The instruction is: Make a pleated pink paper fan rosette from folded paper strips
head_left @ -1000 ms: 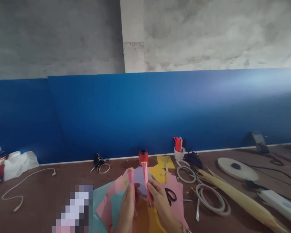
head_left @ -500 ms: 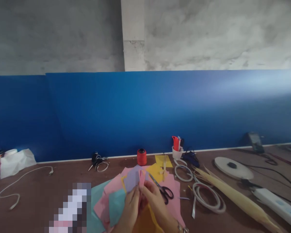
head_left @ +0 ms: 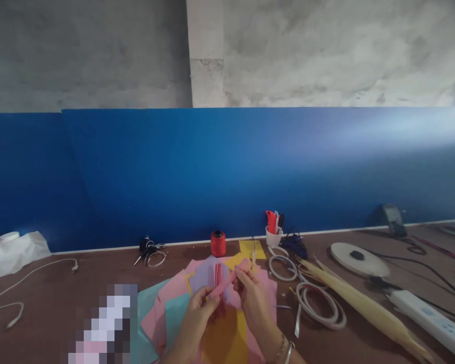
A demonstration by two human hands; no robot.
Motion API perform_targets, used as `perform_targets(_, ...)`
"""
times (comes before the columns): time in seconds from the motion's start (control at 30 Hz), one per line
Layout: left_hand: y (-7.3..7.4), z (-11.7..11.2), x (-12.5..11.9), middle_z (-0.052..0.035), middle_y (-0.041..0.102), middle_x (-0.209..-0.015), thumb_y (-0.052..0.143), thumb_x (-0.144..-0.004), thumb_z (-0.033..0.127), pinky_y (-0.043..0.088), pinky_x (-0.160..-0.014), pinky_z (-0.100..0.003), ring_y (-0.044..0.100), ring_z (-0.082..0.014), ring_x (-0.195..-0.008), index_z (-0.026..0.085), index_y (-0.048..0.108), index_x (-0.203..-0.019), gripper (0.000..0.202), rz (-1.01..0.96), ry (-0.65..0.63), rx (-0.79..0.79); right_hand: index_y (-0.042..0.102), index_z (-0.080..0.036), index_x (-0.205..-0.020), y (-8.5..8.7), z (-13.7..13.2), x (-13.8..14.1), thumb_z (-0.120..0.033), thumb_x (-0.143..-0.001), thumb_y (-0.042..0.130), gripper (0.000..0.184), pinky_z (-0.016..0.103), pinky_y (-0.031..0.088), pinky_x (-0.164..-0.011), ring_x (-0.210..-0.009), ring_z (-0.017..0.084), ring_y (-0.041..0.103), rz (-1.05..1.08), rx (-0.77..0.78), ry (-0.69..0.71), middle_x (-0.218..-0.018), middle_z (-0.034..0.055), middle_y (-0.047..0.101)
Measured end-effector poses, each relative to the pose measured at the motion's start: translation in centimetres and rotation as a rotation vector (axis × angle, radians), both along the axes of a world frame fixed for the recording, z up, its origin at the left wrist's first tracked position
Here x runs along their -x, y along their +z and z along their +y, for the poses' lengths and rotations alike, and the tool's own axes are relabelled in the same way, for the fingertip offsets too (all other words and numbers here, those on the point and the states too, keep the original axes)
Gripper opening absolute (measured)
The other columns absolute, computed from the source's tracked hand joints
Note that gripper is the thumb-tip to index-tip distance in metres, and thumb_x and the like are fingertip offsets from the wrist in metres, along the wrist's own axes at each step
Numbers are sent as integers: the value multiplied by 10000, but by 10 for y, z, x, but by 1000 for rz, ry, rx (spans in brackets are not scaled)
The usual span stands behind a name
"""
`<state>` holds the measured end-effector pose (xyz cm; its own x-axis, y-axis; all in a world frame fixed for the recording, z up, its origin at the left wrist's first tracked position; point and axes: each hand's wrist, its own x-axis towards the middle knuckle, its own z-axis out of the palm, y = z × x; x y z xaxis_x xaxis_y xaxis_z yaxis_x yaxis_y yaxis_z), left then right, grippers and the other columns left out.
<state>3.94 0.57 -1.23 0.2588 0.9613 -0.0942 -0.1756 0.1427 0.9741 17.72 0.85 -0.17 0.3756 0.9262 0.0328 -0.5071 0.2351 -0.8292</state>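
Observation:
A narrow strip of pink paper [head_left: 226, 284] stretches slantwise between my hands. My left hand [head_left: 200, 311] pinches its lower left end, while my right hand [head_left: 251, 293] grips the upper right end. Behind the strip stands a pleated pink-red paper piece [head_left: 217, 272]; I cannot tell what holds it. Beneath my hands spread overlapping coloured sheets: a teal sheet [head_left: 176, 311], a lilac sheet [head_left: 202, 273] and an orange-yellow sheet [head_left: 224, 338]. The scissors are hidden behind my right hand.
A red thread spool [head_left: 218, 244] and a white cup of pens [head_left: 274, 236] stand near the blue partition. To the right lie coiled white tubing [head_left: 322, 306], a pale fibre bundle [head_left: 364, 303] and a power strip [head_left: 430, 318]. Keys [head_left: 147, 246] lie left.
My hands were close together over the folded pink paper. Now they are apart, with the right hand moved right and up, and the pink strip spans between them. The scissors have become covered.

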Motion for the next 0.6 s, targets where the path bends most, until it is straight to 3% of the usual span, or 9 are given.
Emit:
perform_targets(0.13, 8, -3, 2, -8, 666, -744, 802, -550, 302, 464, -660, -263, 622, -175, -687, 185, 570, -1074, 585, -177, 97, 41, 606, -186, -676, 1, 0, 0, -343, -567, 806, 277, 232, 442, -570, -557, 105, 519, 140, 6, 47, -632, -30, 596)
perform_targets(0.2, 11, -4, 2, -17, 674, -811, 813, -535, 269, 472, -685, -269, 630, -177, -722, 197, 565, -1114, 634, -238, 97, 76, 618, -187, -705, 0, 0, -1, -329, -556, 821, 289, 228, 453, -569, -572, 104, 536, 178, 1, 39, -665, -28, 610)
perform_targets(0.4, 7, 2, 4, -22, 659, -719, 793, -600, 333, 465, -599, -241, 618, -150, -640, 158, 646, -856, 343, -283, 8, 71, 621, -177, -692, -2, 2, -3, -332, -552, 831, 296, 208, 450, -558, -597, 105, 553, 197, -13, 63, -652, -20, 610)
perform_targets(0.5, 4, 4, 4, 2, 631, -636, 789, -601, 382, 446, -550, -233, 584, -131, -561, 158, 630, -757, 316, -257, 55, 43, 623, -180, -698, -2, 0, -1, -340, -556, 824, 294, 205, 442, -566, -590, 100, 543, 188, 14, 80, -652, -27, 609)
perform_targets(0.6, 5, 2, 3, -3, 625, -601, 791, -585, 402, 442, -537, -243, 580, -140, -541, 148, 619, -708, 331, -236, 66, 35, 633, -177, -684, 0, -5, 4, -333, -566, 807, 262, 221, 436, -578, -601, 117, 551, 109, 67, 186, -658, -18, 624)
